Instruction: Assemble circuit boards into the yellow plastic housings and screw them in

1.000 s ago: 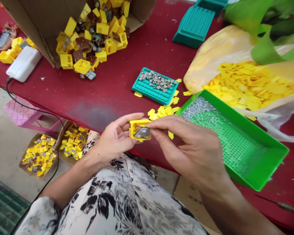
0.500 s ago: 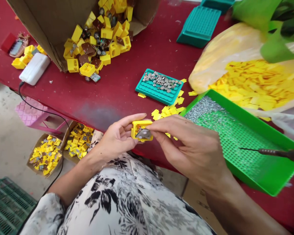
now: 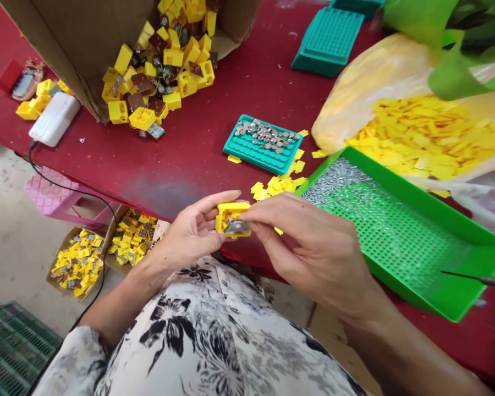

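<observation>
My left hand (image 3: 192, 234) is closed around a small yellow plastic case (image 3: 232, 207), holding it over my lap by the table edge. The case's open side faces me. Inside it a small grey circuit board (image 3: 236, 226) sits tilted, with coloured bits showing behind it. My right hand (image 3: 313, 242) pinches the board's right edge between thumb and forefinger. The fingertips hide that edge and the case's right side.
A teal tray (image 3: 239, 151) carries button cells, with loose yellow covers (image 3: 268, 190) near it. To the right stand a green bin (image 3: 437, 220) of screws and a dark screwdriver (image 3: 489, 280). A cardboard box (image 3: 58, 49) of yellow cases lies at the back left.
The view has shifted slightly. The circuit board lies lower and flatter in the yellow case, my right fingers still on it. At the right, the screwdriver has swung further toward the picture's edge.
</observation>
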### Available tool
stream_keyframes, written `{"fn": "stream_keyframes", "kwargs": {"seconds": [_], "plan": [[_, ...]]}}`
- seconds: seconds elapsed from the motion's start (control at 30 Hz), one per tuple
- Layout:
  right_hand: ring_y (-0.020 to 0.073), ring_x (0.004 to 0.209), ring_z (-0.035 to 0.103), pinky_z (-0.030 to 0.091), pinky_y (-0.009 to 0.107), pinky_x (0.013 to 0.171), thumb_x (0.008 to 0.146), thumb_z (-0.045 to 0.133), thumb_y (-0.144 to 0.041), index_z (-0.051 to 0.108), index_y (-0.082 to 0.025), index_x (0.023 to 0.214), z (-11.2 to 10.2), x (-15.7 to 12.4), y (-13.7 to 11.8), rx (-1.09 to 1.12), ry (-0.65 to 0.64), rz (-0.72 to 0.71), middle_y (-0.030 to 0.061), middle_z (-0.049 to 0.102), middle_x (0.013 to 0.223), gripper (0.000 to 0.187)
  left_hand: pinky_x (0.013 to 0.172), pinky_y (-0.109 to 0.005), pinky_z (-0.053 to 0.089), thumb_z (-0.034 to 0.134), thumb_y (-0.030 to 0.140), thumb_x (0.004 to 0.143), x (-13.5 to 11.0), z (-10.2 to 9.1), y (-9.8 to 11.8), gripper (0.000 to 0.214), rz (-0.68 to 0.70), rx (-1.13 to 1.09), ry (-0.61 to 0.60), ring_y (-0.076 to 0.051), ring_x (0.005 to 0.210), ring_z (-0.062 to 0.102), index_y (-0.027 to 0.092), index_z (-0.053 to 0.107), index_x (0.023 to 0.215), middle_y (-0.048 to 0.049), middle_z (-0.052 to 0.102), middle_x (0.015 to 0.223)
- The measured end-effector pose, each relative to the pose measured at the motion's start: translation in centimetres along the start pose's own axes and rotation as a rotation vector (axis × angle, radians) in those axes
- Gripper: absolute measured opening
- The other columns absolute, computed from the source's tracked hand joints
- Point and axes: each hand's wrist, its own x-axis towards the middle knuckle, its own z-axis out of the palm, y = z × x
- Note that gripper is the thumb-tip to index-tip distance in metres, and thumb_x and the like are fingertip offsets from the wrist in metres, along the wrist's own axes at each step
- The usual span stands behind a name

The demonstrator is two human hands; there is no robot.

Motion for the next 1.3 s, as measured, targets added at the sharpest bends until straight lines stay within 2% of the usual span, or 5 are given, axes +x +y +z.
{"fn": "stream_keyframes", "kwargs": {"seconds": [0.23, 0.57, 0.93, 1.1, 1.3], "plan": [[0.0185, 0.078, 0.064, 0.055, 0.033, 0.07, 0.087, 0.053, -0.001, 0.06, -0.016, 0.087, -0.1, -0.3, 0.0, -0.108, -0.064, -0.064, 0.0056, 0.068, 0.081, 0.016, 0.099, -0.032, 0.048, 0.078, 0.008, 0.068, 0.0, -0.1, -0.6, 0.059, -0.005, -0.011, -0.017, -0.022, 0.116, 0.064, 0.02, 0.064, 0.124, -0.0109, 0.065, 0.131], [0.017, 0.086, 0.062, 0.056, 0.03, 0.071, 0.091, 0.05, -0.006, 0.063, -0.016, 0.112, 1.6, -0.9, 0.3, -0.167, 0.035, -0.056, 0.0097, 0.062, 0.095, 0.026, 0.082, -0.03, 0.056, 0.077, 0.022, 0.077, -0.2, 0.4, -0.4, 0.041, -0.018, -0.14, 0.113, -0.016, 0.088, 0.068, 0.021, 0.069, 0.117, -0.005, 0.073, 0.101], [0.0147, 0.078, 0.061, 0.054, 0.029, 0.067, 0.086, 0.062, -0.006, 0.067, -0.017, 0.094, 2.4, -1.4, 0.2, -0.132, 0.124, 0.016, 0.0057, 0.061, 0.086, 0.015, 0.076, -0.029, 0.056, 0.067, 0.021, 0.083, -0.5, 0.3, -0.6, 0.044, -0.012, 0.001, 0.178, -0.019, 0.096, 0.065, 0.018, 0.062, 0.126, -0.0083, 0.07, 0.112], [0.0168, 0.081, 0.064, 0.056, 0.033, 0.07, 0.086, 0.061, -0.007, 0.069, -0.018, 0.092, 2.9, -1.8, 0.1, -0.109, 0.141, 0.062, 0.0063, 0.064, 0.088, 0.014, 0.084, -0.029, 0.053, 0.06, 0.018, 0.087, -0.6, 0.6, -0.7, 0.043, 0.058, 0.134, 0.235, -0.018, 0.105, 0.063, 0.015, 0.058, 0.13, -0.0113, 0.067, 0.123], [0.0183, 0.084, 0.066, 0.058, 0.035, 0.074, 0.087, 0.062, -0.009, 0.067, -0.02, 0.102, 3.5, -2.0, 0.0, -0.098, 0.196, 0.119, 0.0068, 0.066, 0.092, 0.02, 0.081, -0.03, 0.054, 0.064, 0.019, 0.084, -0.6, 0.6, -0.5, 0.043, -0.013, 0.078, 0.2, -0.019, 0.1, 0.065, 0.017, 0.061, 0.127, -0.01, 0.068, 0.116]]}}
